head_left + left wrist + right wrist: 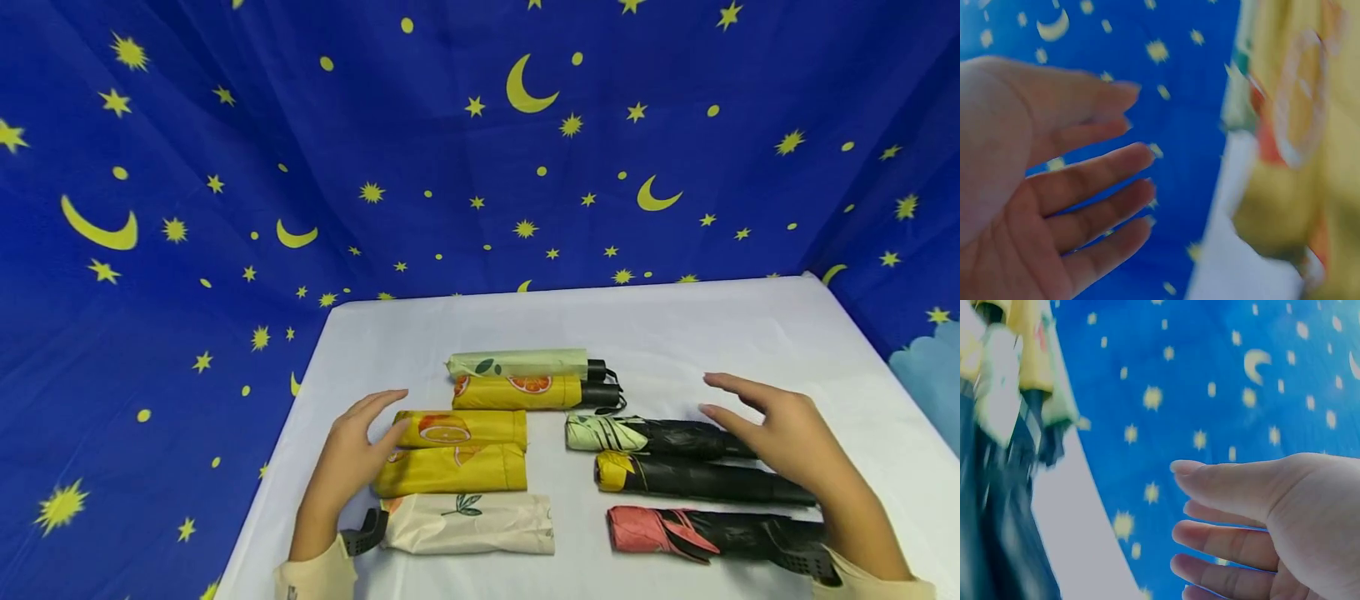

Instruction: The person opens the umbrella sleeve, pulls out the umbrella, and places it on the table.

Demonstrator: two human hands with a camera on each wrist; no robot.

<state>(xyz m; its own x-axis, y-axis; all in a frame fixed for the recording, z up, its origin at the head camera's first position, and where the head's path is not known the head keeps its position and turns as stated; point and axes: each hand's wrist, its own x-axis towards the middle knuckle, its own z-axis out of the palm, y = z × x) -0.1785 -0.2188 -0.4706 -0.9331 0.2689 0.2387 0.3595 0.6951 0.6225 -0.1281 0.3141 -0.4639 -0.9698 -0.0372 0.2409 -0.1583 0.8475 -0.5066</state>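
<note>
My left hand (352,450) holds nothing, its thumb and fingers apart. In the head view its thumb overlaps the end of an upper yellow umbrella sleeve (480,427) printed with orange slices. Below that lie a second yellow sleeve (472,471) and a cream one with leaves (487,523). My right hand (791,437), also holding nothing, hovers over the dark ends of three folded umbrellas. One is black with pale green (660,437), one black with yellow (697,479), one black with pink (675,531). Both wrist views show the fingers extended.
Farther back lie two sleeved umbrellas with black handles, one pale green (525,363) and one yellow with orange slices (517,392). A white cloth covers the table (675,333). Blue curtains (450,150) with yellow moons and stars stand behind and at the sides.
</note>
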